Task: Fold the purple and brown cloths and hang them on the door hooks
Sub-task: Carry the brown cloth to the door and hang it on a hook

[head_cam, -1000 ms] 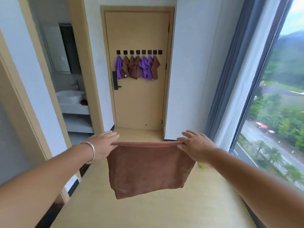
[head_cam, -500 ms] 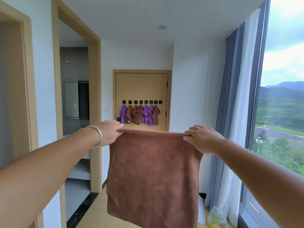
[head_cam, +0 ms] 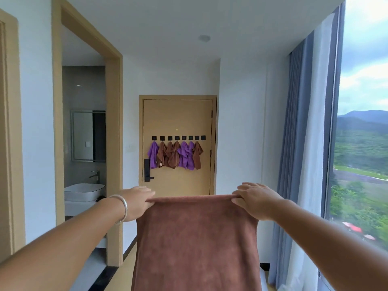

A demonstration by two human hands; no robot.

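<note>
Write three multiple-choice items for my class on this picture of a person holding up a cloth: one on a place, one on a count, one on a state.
1. Where is the row of black hooks?
A. on the closed door
B. on the curtain
C. on the mirror

2. How many black hook plates are on the door?
A. four
B. eight
C. twelve

3. How is the brown cloth held?
A. crumpled in one fist
B. draped over a forearm
C. hanging flat from its top edge, a hand at each corner

Key: 1 A, the hooks run across the door above the hung cloths. 2 B, eight square plates show. 3 C, the left hand and right hand pinch the top corners.
</note>
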